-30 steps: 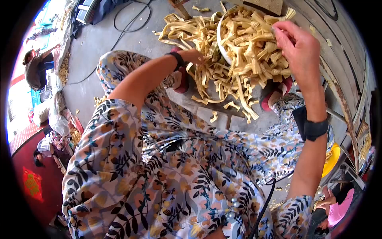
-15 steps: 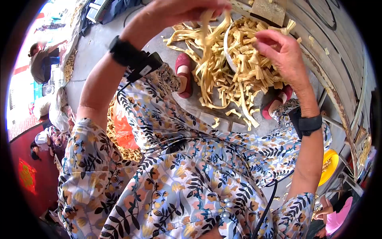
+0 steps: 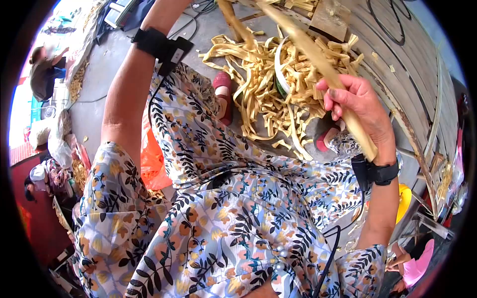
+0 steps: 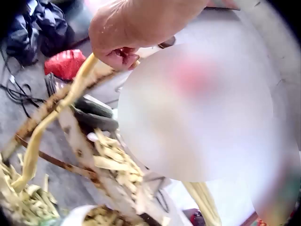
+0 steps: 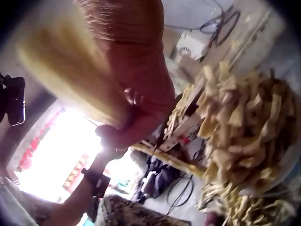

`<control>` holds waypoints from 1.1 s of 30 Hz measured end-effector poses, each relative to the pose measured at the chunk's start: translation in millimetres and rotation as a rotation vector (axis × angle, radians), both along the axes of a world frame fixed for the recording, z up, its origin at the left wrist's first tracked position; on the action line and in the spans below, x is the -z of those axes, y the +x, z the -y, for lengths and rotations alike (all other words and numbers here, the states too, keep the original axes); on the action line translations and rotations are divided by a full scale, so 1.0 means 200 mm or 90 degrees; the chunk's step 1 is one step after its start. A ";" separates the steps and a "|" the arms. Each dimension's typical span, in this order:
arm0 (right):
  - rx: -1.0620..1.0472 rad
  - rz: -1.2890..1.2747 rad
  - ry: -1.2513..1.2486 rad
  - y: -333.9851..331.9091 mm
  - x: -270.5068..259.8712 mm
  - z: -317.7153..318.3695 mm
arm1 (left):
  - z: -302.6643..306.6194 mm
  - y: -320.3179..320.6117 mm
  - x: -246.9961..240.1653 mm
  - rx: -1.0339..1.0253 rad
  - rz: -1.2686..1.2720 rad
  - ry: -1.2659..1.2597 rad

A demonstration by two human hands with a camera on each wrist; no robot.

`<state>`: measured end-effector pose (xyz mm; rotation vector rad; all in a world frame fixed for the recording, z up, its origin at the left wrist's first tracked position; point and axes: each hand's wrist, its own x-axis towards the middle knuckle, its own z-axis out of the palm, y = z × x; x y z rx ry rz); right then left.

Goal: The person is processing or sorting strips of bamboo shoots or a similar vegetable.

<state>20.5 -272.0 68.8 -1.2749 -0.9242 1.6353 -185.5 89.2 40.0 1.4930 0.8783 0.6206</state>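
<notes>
My right hand (image 3: 360, 107) pinches a long, flat, pale yellow strip (image 3: 313, 47) between thumb and fingers; its tail hangs down over the wrist. From there the strip rises to the top edge of the head view. My left hand (image 4: 136, 28) is beyond that edge, its forearm (image 3: 129, 94) reaching up; in the left wrist view it grips a similar strip (image 4: 40, 127) that droops to lower left. Below the hands, a white bowl (image 3: 281, 69) is heaped with short knotted strips (image 3: 310, 74). Longer loose strips (image 3: 233, 47) lie about it on the floor.
A worn wooden block (image 3: 330, 20) and slatted boards (image 3: 397, 59) stand behind the bowl at right. Red shoes (image 3: 223, 89) flank the pile. An orange plastic bag (image 3: 151, 159) lies left, a yellow basin (image 3: 405, 203) right. Other people sit at far left (image 3: 44, 74) and lower right.
My left hand has gone from the pile up out of the head view, drawing strip material up. My right hand, earlier above the bowl with no long strip, now pinches one and sits slightly lower.
</notes>
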 end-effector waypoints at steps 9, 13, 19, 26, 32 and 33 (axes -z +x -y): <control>-0.018 0.179 -0.037 -0.01 0.03 -0.04 | 0.78 0.09 -0.36 0.534 -0.181 0.189; -0.034 0.211 -0.004 -0.07 0.09 -0.06 | 1.08 -0.01 -0.67 0.731 0.107 0.244; -0.062 0.259 -0.012 -0.13 0.06 -0.08 | 1.04 -0.08 -0.83 0.828 0.282 0.340; -0.058 0.283 0.031 -0.19 0.06 -0.07 | 1.12 -0.21 -1.01 0.859 0.236 0.395; -0.061 0.312 0.045 -0.22 0.05 -0.09 | 1.16 -0.33 -1.11 0.680 0.035 0.425; -0.063 0.337 0.060 -0.22 0.05 -0.09 | 1.16 -0.33 -1.07 0.670 0.065 0.423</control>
